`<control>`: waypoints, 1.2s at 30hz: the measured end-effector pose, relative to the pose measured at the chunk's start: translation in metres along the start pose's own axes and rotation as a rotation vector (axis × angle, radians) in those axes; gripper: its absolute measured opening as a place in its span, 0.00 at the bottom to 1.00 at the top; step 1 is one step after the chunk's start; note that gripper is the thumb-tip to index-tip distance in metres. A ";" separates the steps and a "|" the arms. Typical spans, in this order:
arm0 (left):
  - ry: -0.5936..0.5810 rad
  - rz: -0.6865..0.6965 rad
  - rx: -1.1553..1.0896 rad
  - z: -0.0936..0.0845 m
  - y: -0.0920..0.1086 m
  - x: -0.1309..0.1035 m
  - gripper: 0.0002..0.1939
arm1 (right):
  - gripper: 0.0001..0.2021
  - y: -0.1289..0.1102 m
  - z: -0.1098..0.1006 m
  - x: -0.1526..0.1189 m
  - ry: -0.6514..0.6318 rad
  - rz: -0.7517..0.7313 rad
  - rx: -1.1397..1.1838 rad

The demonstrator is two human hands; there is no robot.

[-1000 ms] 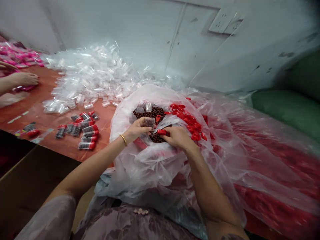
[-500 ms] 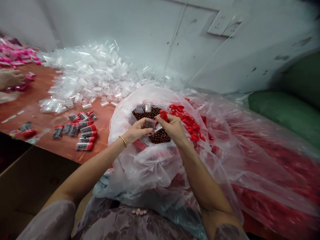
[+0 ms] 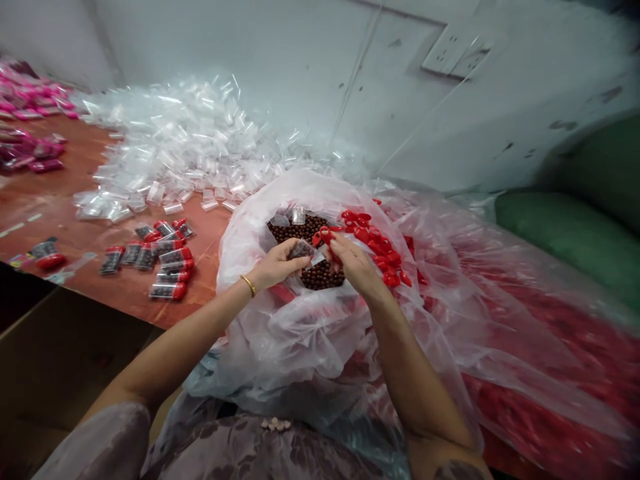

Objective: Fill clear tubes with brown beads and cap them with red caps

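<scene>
My left hand (image 3: pixel 280 264) grips a clear tube (image 3: pixel 301 249) with dark balls in it, its clear end pointing right. Close beside it, the fingers of my right hand (image 3: pixel 354 265) are pinched around a red cap (image 3: pixel 325 235); more than one red piece may be there. Both hands are over an open whitish plastic bag (image 3: pixel 245 233). Inside the bag lie many small brown balls (image 3: pixel 325 275), with a loose clear tube (image 3: pixel 299 215) on top. Red caps (image 3: pixel 385 250) are heaped on the bag's right side.
Left of the bag, filled tubes with red caps (image 3: pixel 170 275) lie on the red-brown table (image 3: pixel 210 257). Behind them rises a heap of clear tubes (image 3: pixel 185 147) against the wall. Pink pieces (image 3: pixel 30 150) lie far left. A large plastic bag of red pieces (image 3: pixel 540 353) spreads right.
My right hand has shifted slightly down and right, and the red cap has turned from upright to lying flatter. At the far left, another person's hand has gone out of view.
</scene>
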State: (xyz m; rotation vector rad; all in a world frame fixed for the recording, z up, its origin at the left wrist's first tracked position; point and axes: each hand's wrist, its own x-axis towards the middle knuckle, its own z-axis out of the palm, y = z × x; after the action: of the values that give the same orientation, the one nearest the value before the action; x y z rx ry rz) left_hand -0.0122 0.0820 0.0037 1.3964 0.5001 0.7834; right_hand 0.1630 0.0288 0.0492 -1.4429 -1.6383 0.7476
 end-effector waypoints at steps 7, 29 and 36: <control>-0.034 0.006 -0.024 0.002 0.004 -0.003 0.22 | 0.20 0.001 0.010 -0.006 0.006 -0.261 -0.314; -0.039 0.041 0.371 0.011 0.000 -0.006 0.16 | 0.24 -0.006 0.007 -0.018 0.090 -0.293 -0.552; -0.009 0.094 0.566 0.013 0.004 -0.010 0.09 | 0.35 0.004 0.045 0.022 0.053 0.001 0.121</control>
State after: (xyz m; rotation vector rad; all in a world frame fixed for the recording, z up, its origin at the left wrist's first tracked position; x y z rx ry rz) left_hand -0.0100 0.0653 0.0079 1.9563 0.6864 0.7393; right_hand 0.1256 0.0543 0.0269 -1.3666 -1.5256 0.7890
